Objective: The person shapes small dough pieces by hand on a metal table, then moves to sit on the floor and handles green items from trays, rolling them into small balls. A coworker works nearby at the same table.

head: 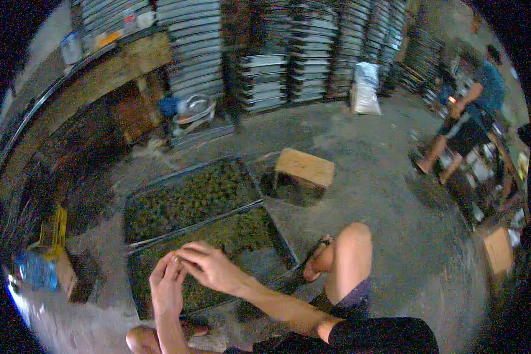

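Observation:
My left hand (166, 283) and my right hand (210, 267) meet at the fingertips above a near tray. Something small may be pinched there, but blur and the fingers hide it. The near tray (279, 233) is dark-rimmed and shallow, with many small brownish-green pieces spread over much of its base. Beyond it lies a similar far tray (248, 175), covered with more of these pieces. A pale strip (199, 224) runs between the two trays. My forearms and right hand cover part of the near tray.
A low wooden stool (304, 167) stands beyond the trays' right corner. At left are a yellow plastic crate (59, 225) and a blue container (40, 272). Stacked metal trays (194, 53) and a white sack (366, 88) line the back. Another person (486, 93) sits at far right.

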A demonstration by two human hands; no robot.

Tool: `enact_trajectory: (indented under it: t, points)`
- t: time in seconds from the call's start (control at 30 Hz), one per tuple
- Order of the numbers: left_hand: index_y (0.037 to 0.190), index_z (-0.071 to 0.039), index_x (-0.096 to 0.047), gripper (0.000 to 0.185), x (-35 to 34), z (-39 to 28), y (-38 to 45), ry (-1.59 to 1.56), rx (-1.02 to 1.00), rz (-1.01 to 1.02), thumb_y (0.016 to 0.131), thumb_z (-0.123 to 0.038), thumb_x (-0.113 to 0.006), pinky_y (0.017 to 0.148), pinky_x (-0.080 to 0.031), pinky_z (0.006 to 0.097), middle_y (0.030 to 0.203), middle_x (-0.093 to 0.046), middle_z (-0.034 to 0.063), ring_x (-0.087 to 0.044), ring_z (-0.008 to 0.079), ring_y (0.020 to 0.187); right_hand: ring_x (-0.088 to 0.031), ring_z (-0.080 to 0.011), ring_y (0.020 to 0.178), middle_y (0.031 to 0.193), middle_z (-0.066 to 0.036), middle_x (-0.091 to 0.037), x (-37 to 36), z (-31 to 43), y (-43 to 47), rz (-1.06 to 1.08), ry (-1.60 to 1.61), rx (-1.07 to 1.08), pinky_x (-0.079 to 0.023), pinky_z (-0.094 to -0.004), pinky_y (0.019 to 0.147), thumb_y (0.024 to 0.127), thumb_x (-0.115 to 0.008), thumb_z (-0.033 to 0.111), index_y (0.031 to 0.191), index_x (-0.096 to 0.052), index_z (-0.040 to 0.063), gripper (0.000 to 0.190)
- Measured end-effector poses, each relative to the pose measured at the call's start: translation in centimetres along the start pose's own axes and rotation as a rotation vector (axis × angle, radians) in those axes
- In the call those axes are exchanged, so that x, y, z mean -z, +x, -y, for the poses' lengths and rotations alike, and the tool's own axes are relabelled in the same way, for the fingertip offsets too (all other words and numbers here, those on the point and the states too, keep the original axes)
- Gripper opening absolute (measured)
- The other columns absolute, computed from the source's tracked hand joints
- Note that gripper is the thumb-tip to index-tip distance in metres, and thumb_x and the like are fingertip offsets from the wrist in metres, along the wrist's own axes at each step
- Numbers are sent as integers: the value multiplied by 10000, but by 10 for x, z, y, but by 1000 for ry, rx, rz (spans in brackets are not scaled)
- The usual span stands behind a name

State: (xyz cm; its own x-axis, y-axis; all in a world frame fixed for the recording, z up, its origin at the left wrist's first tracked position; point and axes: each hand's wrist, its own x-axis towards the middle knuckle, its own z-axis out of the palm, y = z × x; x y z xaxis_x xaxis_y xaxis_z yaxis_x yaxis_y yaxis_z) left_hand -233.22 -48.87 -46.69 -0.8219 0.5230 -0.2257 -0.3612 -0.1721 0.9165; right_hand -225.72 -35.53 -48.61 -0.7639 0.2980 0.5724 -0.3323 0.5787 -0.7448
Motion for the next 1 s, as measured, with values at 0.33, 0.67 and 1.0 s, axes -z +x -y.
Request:
enact_trajectory:
  t: [0.33, 0.67, 1.0]
  points:
    - [1339, 71, -446, 447, 17, 6, 3, 316, -163, 41, 972, -144, -580, 1053, -463, 370, 1350, -500, 166, -546, 237, 1194, -618, -140, 719, 874, -57, -664, 14, -19, 2, -49, 900, -578, -507, -263, 602, 958, -630, 232, 1176, -614, 11, 311]
    - [1326, 50, -502, 436, 27, 22, 16, 858, -319, 0, 967, -177, -600, 1000, -462, 345, 1287, -577, 183, -571, 273, 1168, -512, -133, 577, 684, -16, -540, 17, -35, -1, -173, 1336, -881, -442, -296, 532, 993, -500, 438, 783, -548, 123, 382]
    - [1348, 48, -475, 417, 30, 27, 21, 433, -205, 0, 988, -148, -554, 987, -491, 335, 1264, -580, 155, -572, 239, 1156, -521, -123, 585, 737, -45, -601, 6, -48, -3, -286, 1080, -742, -392, -255, 476, 1013, -433, 505, 919, -611, 107, 445]
